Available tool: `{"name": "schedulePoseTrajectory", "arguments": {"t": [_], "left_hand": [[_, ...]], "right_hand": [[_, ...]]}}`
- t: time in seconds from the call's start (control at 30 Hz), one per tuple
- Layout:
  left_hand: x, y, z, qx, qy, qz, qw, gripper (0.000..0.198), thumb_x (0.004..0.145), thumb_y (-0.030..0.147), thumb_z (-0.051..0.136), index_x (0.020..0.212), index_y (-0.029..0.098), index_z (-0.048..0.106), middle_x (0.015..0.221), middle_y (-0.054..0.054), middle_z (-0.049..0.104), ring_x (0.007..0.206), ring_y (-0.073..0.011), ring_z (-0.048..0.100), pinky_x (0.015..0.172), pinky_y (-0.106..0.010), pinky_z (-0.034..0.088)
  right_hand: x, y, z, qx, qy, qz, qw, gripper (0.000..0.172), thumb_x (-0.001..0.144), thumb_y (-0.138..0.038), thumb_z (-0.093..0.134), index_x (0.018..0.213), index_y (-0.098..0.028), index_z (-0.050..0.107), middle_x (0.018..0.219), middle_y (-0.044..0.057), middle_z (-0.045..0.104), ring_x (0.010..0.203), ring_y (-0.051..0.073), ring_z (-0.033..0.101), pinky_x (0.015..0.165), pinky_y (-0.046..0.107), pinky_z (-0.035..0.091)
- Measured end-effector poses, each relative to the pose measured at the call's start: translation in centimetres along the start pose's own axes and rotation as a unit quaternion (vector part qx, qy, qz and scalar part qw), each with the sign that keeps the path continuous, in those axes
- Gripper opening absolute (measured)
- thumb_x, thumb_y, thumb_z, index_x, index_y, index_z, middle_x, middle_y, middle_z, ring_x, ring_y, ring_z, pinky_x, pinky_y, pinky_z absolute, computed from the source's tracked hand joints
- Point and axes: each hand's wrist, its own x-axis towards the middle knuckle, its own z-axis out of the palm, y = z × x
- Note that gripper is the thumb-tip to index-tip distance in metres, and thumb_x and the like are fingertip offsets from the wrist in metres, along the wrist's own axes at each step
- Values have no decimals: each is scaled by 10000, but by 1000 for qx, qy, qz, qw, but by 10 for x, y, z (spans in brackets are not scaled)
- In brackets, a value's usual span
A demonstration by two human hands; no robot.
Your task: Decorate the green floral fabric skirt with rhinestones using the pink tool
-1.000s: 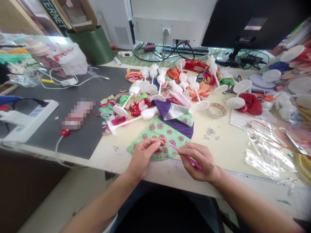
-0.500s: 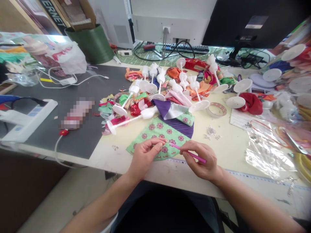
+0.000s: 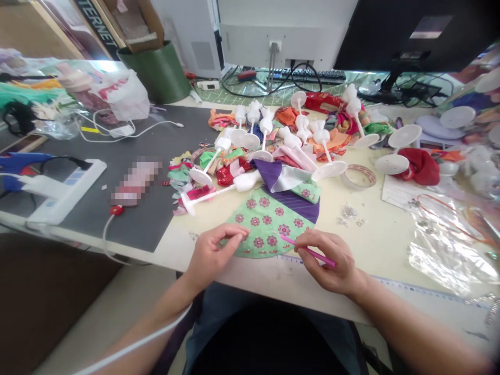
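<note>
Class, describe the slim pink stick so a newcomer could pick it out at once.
On the cream tabletop, find the green fabric with pink flowers. The slim pink stick is pinched in the right hand, its tip over that fabric; unlike the white stands and scraps nearby, it is in a hand.

We see matt, finely woven green cloth (image 3: 265,229) printed with flowers near us, smooth, glossy white plastic stands (image 3: 330,168) beyond it, crinkled, shiny clear plastic film (image 3: 445,255) to the right, and a matt grey mat (image 3: 133,234) to the left.
</note>
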Motion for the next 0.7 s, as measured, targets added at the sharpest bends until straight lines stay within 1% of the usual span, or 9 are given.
{"name": "schedulePoseTrajectory", "arguments": {"t": [0.07,0.13,0.23,0.3,0.4,0.57,0.63,0.7], "left_hand": [[-6,-4,-9,27,-44,45,998,128,866,203,569,848,173,691,934,-77,728,930,-202,671,858,-329,522],[-11,-7,-14,47,-85,103,990,124,853,158,566,874,179,687,918,-78,730,909,-198,675,851,-339,527],[-18,-9,-14,80,-129,185,971,174,819,98,572,926,187,676,909,-75,732,868,-188,678,808,-324,540],[-19,-8,-11,108,-148,224,957,195,802,72,573,929,183,670,916,-77,731,853,-183,677,787,-307,541],[-18,-5,-7,154,-162,259,940,190,798,60,563,915,172,663,936,-84,724,856,-183,667,770,-298,529],[-9,-1,2,208,-173,288,919,169,823,91,535,911,171,655,952,-86,715,881,-195,633,788,-326,508],[-7,-1,6,240,-170,302,907,153,824,105,536,892,176,653,960,-80,715,888,-207,625,795,-345,496],[-5,-2,9,274,-152,317,895,141,814,103,541,869,180,647,953,-71,719,878,-214,625,780,-357,479]], "right_hand": [[-1,1,1,-3,-15,4,1000,232,807,-44,551,994,-180,545,744,21,599,643,136,564,591,274,452],[-1,1,2,-8,-31,6,999,197,820,-68,541,978,-186,539,727,13,591,625,132,552,580,268,441],[0,0,4,-10,-52,7,999,164,830,-82,523,951,-192,531,709,8,582,608,128,536,568,260,427],[1,-1,5,-9,-59,4,998,154,834,-85,515,941,-195,526,707,8,580,610,127,533,567,256,424],[2,-2,5,-14,-58,4,998,138,836,-88,510,921,-197,518,692,1,564,601,122,518,563,252,416],[1,-1,5,-37,-61,9,997,129,818,-81,519,880,-193,507,676,-2,545,583,118,496,552,251,395],[1,-1,5,-48,-67,8,997,119,821,-86,509,870,-195,506,666,-5,539,577,116,490,549,250,390],[1,-1,5,-54,-69,4,996,113,828,-92,497,869,-197,509,662,-6,540,575,115,491,552,248,394]]}}
